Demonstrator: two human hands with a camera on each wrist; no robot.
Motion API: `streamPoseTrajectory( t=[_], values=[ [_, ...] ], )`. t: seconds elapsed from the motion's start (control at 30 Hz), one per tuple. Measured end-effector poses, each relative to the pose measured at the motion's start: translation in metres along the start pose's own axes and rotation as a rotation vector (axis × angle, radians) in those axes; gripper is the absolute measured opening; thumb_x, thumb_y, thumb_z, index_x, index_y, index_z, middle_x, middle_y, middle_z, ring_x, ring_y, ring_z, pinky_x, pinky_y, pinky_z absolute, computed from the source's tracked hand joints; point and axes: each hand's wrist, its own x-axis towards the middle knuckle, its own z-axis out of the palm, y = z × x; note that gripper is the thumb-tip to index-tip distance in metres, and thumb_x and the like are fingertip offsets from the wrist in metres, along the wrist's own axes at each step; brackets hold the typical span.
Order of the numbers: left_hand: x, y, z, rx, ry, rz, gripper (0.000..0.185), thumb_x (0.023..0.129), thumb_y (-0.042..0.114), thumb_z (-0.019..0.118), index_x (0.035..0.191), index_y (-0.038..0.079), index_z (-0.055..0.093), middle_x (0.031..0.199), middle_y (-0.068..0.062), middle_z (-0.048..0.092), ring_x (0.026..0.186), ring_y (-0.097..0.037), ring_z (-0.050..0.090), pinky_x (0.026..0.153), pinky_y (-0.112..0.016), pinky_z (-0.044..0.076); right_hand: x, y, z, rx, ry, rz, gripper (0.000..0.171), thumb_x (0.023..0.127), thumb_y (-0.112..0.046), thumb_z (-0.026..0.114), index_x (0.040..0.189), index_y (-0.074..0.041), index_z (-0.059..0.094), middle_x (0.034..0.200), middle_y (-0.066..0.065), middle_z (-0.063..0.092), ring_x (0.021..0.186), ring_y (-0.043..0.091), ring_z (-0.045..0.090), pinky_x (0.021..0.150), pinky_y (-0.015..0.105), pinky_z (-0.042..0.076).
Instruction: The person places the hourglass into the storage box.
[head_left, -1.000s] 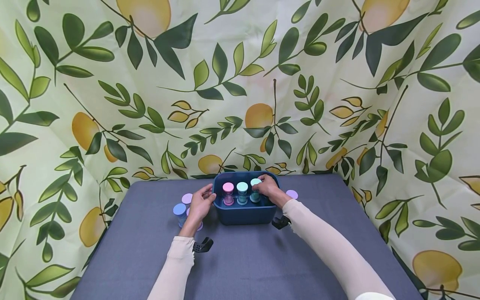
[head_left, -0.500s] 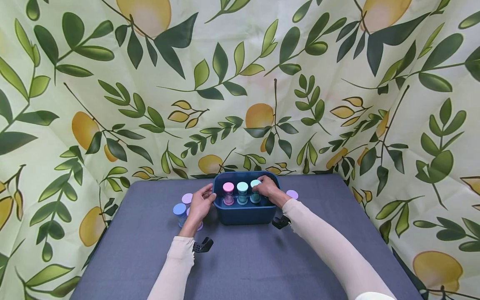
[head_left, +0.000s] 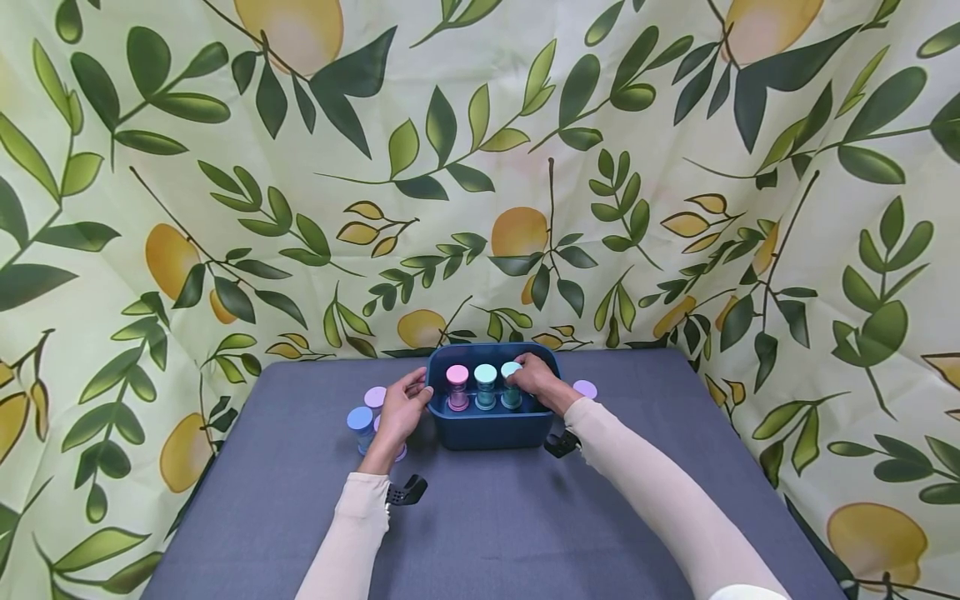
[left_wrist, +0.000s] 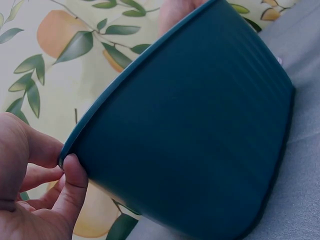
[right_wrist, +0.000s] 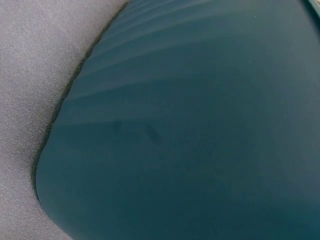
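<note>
At centre frame on the grey table (head_left: pixel 487 517), my left hand (head_left: pixel 403 408) pinches the left rim of the dark blue bin (head_left: pixel 491 429), thumb against its corner. My right hand (head_left: pixel 536 379) reaches inside, fingers curled around the mint-capped jar (head_left: pixel 512 385), rightmost of three beside the teal-capped jar (head_left: pixel 485 387) and pink-capped jar (head_left: pixel 457 387).

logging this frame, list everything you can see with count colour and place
bin: 1, dark blue, table centre
timers in bin: 3, pink, teal, mint, upright in a row
timers left of bin: blue, lilac, a third mostly hidden behind the hand
lilac timer: 1, right of bin
table: 1, grey cloth
backdrop: lemon-and-leaf print
left hand: pinches bin's left rim
right hand: on mint timer
</note>
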Motion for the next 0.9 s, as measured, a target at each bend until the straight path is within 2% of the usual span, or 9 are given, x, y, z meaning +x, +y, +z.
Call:
streamPoseTrajectory(
  t=[0.1, 0.3, 0.47, 0.53, 0.63, 0.77, 0.9],
  values=[
    [0.000, 0.001, 0.000, -0.005, 0.000, 0.004, 0.047, 0.094, 0.008, 0.061, 0.141, 0.006, 0.053, 0.132, -0.018, 0.059, 0.116, -0.029, 0.058, 0.079, -0.028, 0.056, 0.000, -0.001, 0.000, -0.031, 0.002, 0.011, 0.035, 0.080, -0.003, 0.068, 0.112, 0.002, 0.058, 0.104, 0.011, 0.058, 0.086, 0.022, 0.052, 0.069, 0.026, 0.043],
    [0.000, 0.002, 0.000, -0.012, -0.001, 0.012, 0.047, 0.094, 0.007, 0.060, 0.141, 0.005, 0.052, 0.131, -0.019, 0.059, 0.114, -0.029, 0.059, 0.081, -0.033, 0.057, -0.003, -0.003, 0.000, -0.111, 0.006, 0.031, 0.053, 0.082, -0.010, 0.069, 0.131, 0.004, 0.054, 0.124, 0.017, 0.059, 0.100, 0.026, 0.055, 0.085, 0.034, 0.048],
    [0.000, 0.001, 0.000, -0.013, -0.007, 0.012, 0.047, 0.094, 0.007, 0.060, 0.141, 0.004, 0.052, 0.131, -0.020, 0.059, 0.114, -0.030, 0.059, 0.085, -0.040, 0.057, -0.007, -0.006, -0.004, -0.165, 0.017, 0.046, 0.059, 0.082, -0.018, 0.071, 0.133, 0.004, 0.053, 0.131, 0.019, 0.058, 0.109, 0.029, 0.056, 0.095, 0.041, 0.049],
    [0.000, 0.001, -0.001, -0.011, -0.004, 0.011, 0.047, 0.094, 0.007, 0.060, 0.141, 0.004, 0.052, 0.131, -0.019, 0.059, 0.114, -0.030, 0.058, 0.086, -0.041, 0.057, -0.009, -0.007, -0.006, -0.165, 0.025, 0.048, 0.061, 0.083, -0.021, 0.070, 0.135, 0.004, 0.051, 0.136, 0.020, 0.055, 0.116, 0.031, 0.055, 0.101, 0.044, 0.047],
    [0.000, 0.002, -0.002, -0.012, -0.003, 0.020, 0.048, 0.094, 0.008, 0.061, 0.141, 0.005, 0.052, 0.131, -0.019, 0.059, 0.114, -0.029, 0.059, 0.081, -0.034, 0.057, -0.011, -0.009, -0.010, -0.146, 0.033, 0.046, 0.067, 0.086, -0.025, 0.068, 0.142, 0.002, 0.044, 0.146, 0.020, 0.048, 0.128, 0.033, 0.049, 0.108, 0.047, 0.042],
    [0.000, 0.002, -0.002, -0.005, -0.004, 0.018, 0.048, 0.094, 0.008, 0.061, 0.141, 0.005, 0.052, 0.132, -0.018, 0.059, 0.115, -0.029, 0.059, 0.079, -0.028, 0.056, -0.016, -0.011, -0.014, -0.108, 0.034, 0.023, 0.070, 0.088, -0.026, 0.066, 0.147, -0.001, 0.038, 0.147, 0.019, 0.048, 0.134, 0.034, 0.047, 0.112, 0.048, 0.039],
    [0.001, 0.000, -0.001, 0.003, -0.002, 0.003, 0.047, 0.095, 0.008, 0.060, 0.141, 0.007, 0.052, 0.132, -0.017, 0.059, 0.115, -0.029, 0.058, 0.081, -0.030, 0.056, -0.022, -0.014, -0.019, -0.044, 0.030, -0.003, 0.071, 0.090, -0.024, 0.065, 0.150, -0.003, 0.033, 0.148, 0.019, 0.048, 0.137, 0.034, 0.044, 0.115, 0.048, 0.036]
  ],
)
